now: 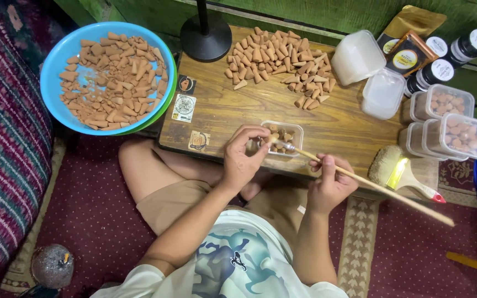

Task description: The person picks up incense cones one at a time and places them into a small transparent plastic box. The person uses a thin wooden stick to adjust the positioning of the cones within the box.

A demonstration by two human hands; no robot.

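Left hand (242,160) pinched shut, thumb and fingertips closed on one small brown cone (272,138), held right at the near left corner of the small clear tub (284,138). Right hand (329,185) curled tight round a long thin wooden brush (360,182), gripped near its front third, handle trailing off to the right past the table edge. Metal ferrule and bristle tip meeting the cone just beside the tub's near rim. Cone itself tan-orange, matte, mostly hidden by the fingers; point or base forward, cannot tell.

Inside the tub, a few more of the same cones lying loose. Beyond the tub, further up the wooden table (233,110), a heaped spread of cones (280,60). Left of the tub and off the table, a blue bowl (62,66) nested in a green one, scattered with cones. Right of the tub and beyond, two empty frosted containers (368,74); further right, lidded clear boxes (451,129) packed with cones, and dark jars with white lids (448,55) behind them. Right of the tub at the near table edge, a wide flat paintbrush (401,171) with pale bristles. Far left of the tub, a black round stand base (206,37). Under the tub's near side, crossed bare legs and tan shorts over red patterned carpet.
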